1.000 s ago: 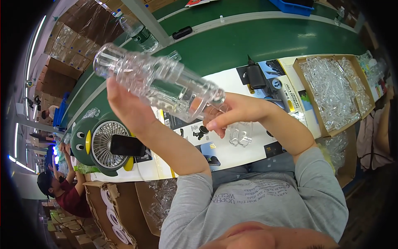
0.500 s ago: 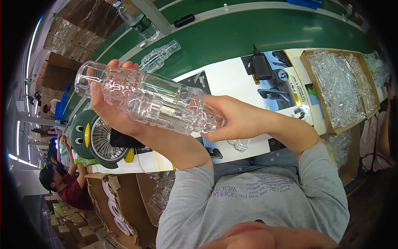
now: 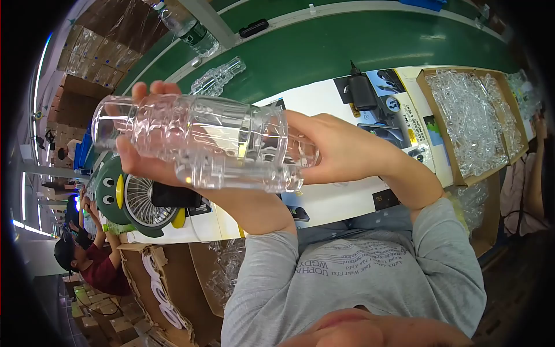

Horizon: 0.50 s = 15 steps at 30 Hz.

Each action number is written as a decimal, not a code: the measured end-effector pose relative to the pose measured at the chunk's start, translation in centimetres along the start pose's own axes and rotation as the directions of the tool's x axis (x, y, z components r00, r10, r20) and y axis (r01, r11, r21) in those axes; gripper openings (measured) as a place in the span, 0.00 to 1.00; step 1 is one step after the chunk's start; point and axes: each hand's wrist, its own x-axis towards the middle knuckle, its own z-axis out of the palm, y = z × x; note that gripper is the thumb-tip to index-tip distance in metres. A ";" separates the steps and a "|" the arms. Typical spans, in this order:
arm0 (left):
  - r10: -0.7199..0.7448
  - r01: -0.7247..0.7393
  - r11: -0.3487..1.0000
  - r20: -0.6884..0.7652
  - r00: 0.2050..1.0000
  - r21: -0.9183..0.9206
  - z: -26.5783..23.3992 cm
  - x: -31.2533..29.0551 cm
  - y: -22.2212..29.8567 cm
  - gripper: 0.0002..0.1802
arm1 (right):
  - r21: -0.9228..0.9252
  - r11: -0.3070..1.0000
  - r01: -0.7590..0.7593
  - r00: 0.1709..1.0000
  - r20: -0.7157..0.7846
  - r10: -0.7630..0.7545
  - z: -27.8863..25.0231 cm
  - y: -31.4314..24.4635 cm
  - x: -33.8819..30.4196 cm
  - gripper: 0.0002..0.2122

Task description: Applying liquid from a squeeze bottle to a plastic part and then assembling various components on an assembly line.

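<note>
A large clear, bottle-shaped vessel (image 3: 222, 124) with a ribbed, stepped body and a side tube lies nearly level across the middle of the view, above the white mat. My left hand (image 3: 153, 168) is wrapped round its wider left part, fingertips over the top edge and thumb on the near side. My right hand (image 3: 350, 144) is closed on the narrower right end, which the fingers partly hide. Beyond them, a similar clear vessel (image 3: 219, 76) lies on the green bench (image 3: 347, 46).
A black dropper-like bottle (image 3: 361, 91) lies on the printed white mat (image 3: 312, 99). At right stands a carton (image 3: 426, 87) of small clear parts. A penguin-shaped fan (image 3: 113, 194) and a water bottle (image 3: 196, 36) are at left. Below sits an open carton (image 3: 136, 277); a co-worker (image 3: 98, 266) is far left.
Both hands have shifted the vessel slightly left and turned it, so its side tube now faces nearer me and it lies more level.
</note>
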 end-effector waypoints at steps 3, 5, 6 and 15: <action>0.002 0.048 0.977 0.235 0.972 -0.207 0.4 0.0 -0.2 0.35 | -0.368 0.922 0.123 0.926 -0.292 -0.240 0.2 0.6 -0.2 0.27; 0.022 0.079 0.969 0.397 0.918 -0.236 0.0 -0.1 1.0 0.43 | -0.446 0.882 0.151 0.880 -0.347 -0.326 0.2 0.6 -0.2 0.26; 0.042 0.034 0.984 0.407 0.913 -0.178 0.2 -0.5 1.8 0.43 | -0.458 0.871 0.178 0.872 -0.337 -0.356 0.3 0.3 -0.4 0.26; 0.172 -0.204 0.979 0.605 0.777 -0.017 5.0 -6.7 5.5 0.33 | -0.470 0.757 0.453 0.777 -0.209 -0.594 1.5 0.3 -1.7 0.17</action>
